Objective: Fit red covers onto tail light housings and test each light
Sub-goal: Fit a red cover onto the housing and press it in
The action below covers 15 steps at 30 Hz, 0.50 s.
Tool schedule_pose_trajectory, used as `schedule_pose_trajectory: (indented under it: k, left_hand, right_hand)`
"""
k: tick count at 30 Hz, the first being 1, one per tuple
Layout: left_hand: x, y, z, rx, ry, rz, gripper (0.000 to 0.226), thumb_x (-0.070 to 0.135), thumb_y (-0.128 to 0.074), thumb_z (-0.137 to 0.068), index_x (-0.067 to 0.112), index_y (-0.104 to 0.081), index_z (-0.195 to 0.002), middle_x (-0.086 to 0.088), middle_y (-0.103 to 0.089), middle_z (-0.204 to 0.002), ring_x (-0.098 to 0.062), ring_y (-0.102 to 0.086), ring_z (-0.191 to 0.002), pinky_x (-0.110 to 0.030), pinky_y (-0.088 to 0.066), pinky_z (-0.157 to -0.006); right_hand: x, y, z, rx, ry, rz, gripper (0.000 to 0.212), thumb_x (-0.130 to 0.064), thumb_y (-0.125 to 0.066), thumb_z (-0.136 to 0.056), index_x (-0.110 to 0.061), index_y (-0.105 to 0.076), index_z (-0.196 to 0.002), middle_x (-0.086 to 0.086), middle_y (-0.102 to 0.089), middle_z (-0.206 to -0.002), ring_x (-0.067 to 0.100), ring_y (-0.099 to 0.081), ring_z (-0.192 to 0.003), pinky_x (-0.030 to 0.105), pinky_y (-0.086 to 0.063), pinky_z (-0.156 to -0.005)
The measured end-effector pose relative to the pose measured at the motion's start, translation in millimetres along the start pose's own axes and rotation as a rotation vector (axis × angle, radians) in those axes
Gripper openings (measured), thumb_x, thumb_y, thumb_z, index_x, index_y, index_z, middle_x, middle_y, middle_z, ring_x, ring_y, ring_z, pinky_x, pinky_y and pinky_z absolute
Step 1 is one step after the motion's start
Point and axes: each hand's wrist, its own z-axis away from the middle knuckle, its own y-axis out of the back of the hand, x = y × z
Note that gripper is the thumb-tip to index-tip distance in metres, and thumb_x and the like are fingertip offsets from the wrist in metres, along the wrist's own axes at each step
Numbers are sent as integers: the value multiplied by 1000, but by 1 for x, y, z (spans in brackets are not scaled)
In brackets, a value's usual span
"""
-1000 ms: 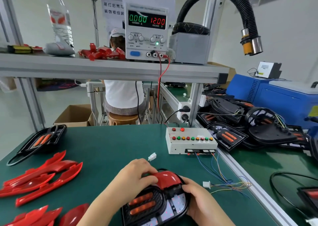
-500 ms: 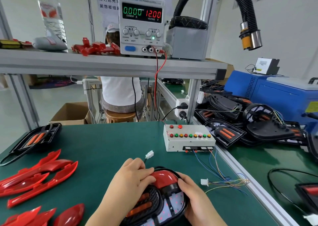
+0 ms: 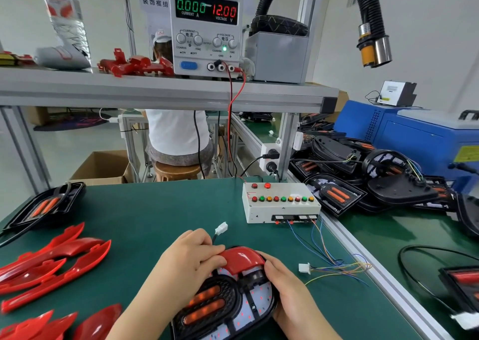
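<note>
A black tail light housing (image 3: 228, 311) with two orange strips lies on the green mat near the bottom edge. A small curved red cover (image 3: 239, 259) sits on its far end. My left hand (image 3: 191, 256) presses fingers on the cover's left side. My right hand (image 3: 290, 295) grips the housing's right rim, thumb by the cover. The housing's white plug (image 3: 221, 227) lies loose behind my left hand. A white test box (image 3: 280, 202) with coloured buttons stands further back, and its wire connector (image 3: 303, 267) rests on the mat. The power supply (image 3: 206, 26) reads 0.000 A, 12.00 V.
Several loose red covers (image 3: 51, 259) lie at the left, with another housing (image 3: 44, 205) behind them. A heap of black housings (image 3: 375, 181) fills the right bench beside a blue machine (image 3: 414, 137). A black extraction hose (image 3: 373, 46) hangs above. Another person sits behind the shelf (image 3: 155, 88).
The view has dropped closer to the work. My left fingers have slid further onto the red cover. Both hands stay on the housing.
</note>
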Motion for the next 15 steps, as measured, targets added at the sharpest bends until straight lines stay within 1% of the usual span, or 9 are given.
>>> schedule_pose_trajectory:
  k: [4,7,9,12,15]
  left_hand:
    - [2,-3,2,-60,8,-53,21,42,-57,-92,32,-75,-98,17,-44,-81,4,-41,-88,-10,-33,-79]
    - [0,-8,3,-59,28,-54,24,45,-56,-91,32,-74,-101,17,-44,-82,4,-40,-89,-9,-32,-79]
    - [1,-12,4,-40,31,-61,26,46,-55,-91,34,-73,-105,21,-43,-83,5,-38,-92,-7,-31,-79]
    - [2,-16,5,-35,27,-105,28,48,-54,-91,34,-72,-107,23,-43,-90,2,-35,-96,-6,-31,-78]
    - [1,-17,4,-71,25,-89,27,45,-56,-91,35,-71,-111,28,-46,-103,4,-38,-102,-4,-30,-85]
  right_hand:
    - [2,3,0,-11,10,19,42,-19,-56,-83,-2,-63,-120,20,-69,-115,35,-66,-108,42,-52,-89]
    - [2,4,1,-25,13,26,39,-21,-58,-83,-4,-66,-117,21,-69,-115,35,-67,-106,40,-54,-85]
    - [3,4,1,-30,6,29,40,-22,-61,-81,-5,-66,-116,21,-69,-113,33,-68,-103,38,-55,-81]
    - [2,4,1,-33,-9,25,41,-22,-66,-76,-3,-65,-112,22,-70,-108,31,-70,-92,38,-55,-78]
    - [1,5,0,-17,-39,14,38,-18,-68,-74,-1,-65,-108,23,-71,-101,31,-68,-84,39,-53,-75]
